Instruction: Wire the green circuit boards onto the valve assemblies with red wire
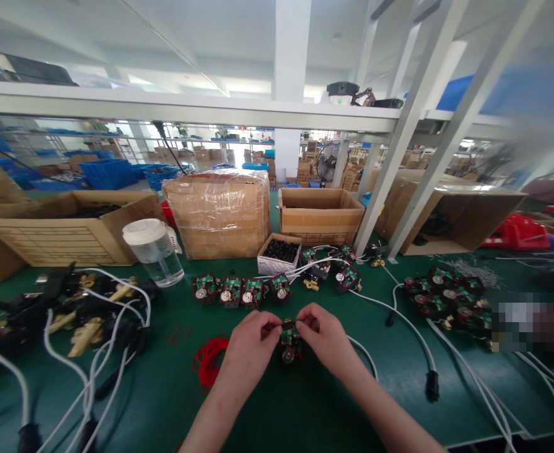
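Observation:
A small unit with a green circuit board and a round metal disc (290, 352) sits on the green table in front of me. At its far edge my left hand (252, 340) pinches with thumb and forefinger. My right hand (322, 336) closes in a like pinch on the opposite side, fingertips a little apart from the left ones. Whatever is between the fingers is too small to make out. Beside my left wrist lies a heap of red rings (208, 363), partly hidden by the forearm. Thin red loops (178, 335) rest farther left.
Behind my hands stands a row of similar circuit-board units (232, 292). A small box of black parts (280, 250), a clear jug (156, 255) and cardboard boxes (217, 214) line the back. Brass-fitted units with white cables (111, 327) crowd the left; more units (449, 294) lie right.

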Action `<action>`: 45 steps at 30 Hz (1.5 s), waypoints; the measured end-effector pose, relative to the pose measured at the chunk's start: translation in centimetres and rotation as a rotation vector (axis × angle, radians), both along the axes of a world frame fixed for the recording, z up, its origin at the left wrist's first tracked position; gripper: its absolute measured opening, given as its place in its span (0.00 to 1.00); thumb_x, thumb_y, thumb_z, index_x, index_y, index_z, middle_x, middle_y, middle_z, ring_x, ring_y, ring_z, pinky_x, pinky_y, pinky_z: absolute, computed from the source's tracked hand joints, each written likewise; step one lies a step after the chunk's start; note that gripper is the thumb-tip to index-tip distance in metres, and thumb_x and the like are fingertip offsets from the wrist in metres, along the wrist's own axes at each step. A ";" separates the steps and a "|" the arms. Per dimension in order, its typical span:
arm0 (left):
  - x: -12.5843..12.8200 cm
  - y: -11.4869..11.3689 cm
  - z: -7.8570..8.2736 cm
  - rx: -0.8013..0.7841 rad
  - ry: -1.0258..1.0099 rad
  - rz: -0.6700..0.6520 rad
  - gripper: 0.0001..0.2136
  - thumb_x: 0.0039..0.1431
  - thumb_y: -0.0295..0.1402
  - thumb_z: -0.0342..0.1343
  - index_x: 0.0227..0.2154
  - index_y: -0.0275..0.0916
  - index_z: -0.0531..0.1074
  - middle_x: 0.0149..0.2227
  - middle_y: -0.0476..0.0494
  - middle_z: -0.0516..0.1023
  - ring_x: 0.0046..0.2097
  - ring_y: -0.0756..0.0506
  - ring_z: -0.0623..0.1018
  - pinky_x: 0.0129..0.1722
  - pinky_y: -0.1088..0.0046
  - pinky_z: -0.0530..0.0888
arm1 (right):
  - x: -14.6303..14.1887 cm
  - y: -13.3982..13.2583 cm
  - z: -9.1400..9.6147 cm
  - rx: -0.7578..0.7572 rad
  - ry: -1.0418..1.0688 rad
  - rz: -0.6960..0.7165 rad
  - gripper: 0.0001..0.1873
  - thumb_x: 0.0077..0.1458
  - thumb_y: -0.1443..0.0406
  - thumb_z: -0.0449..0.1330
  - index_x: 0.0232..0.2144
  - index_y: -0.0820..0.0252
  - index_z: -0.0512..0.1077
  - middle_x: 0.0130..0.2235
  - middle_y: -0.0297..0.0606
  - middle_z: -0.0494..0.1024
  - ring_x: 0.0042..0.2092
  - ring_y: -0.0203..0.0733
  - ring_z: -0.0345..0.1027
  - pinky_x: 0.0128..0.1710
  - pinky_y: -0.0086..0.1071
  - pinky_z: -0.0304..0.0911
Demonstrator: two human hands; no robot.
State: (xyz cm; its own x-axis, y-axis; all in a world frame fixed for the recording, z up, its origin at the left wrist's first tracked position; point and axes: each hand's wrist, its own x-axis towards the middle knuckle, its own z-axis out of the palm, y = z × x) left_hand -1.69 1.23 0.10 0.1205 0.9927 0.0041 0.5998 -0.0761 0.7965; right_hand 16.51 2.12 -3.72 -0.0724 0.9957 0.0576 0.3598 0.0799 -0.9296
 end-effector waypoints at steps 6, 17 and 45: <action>-0.1 0.2 -0.5 0.000 -0.034 -0.016 0.08 0.56 0.37 0.56 0.34 0.42 0.78 0.36 0.46 0.78 0.37 0.45 0.78 0.39 0.69 0.73 | -0.2 0.1 0.5 -0.002 -0.064 0.010 0.03 0.53 0.66 0.62 0.33 0.57 0.71 0.27 0.29 0.69 0.28 0.37 0.62 0.27 0.30 0.57; -1.1 0.3 -0.2 -0.001 -0.021 -0.074 0.11 0.60 0.37 0.53 0.37 0.44 0.80 0.38 0.46 0.81 0.42 0.44 0.79 0.44 0.69 0.72 | -0.3 0.3 0.3 -0.002 -0.072 0.030 0.03 0.53 0.68 0.61 0.33 0.57 0.71 0.27 0.28 0.69 0.29 0.36 0.62 0.28 0.29 0.56; 0.2 0.9 0.4 0.061 0.096 -0.046 0.09 0.57 0.33 0.56 0.33 0.45 0.83 0.36 0.47 0.80 0.38 0.45 0.79 0.40 0.70 0.71 | -0.2 0.8 0.1 -0.050 0.106 0.076 0.04 0.48 0.66 0.63 0.28 0.58 0.69 0.24 0.26 0.67 0.27 0.34 0.59 0.27 0.28 0.53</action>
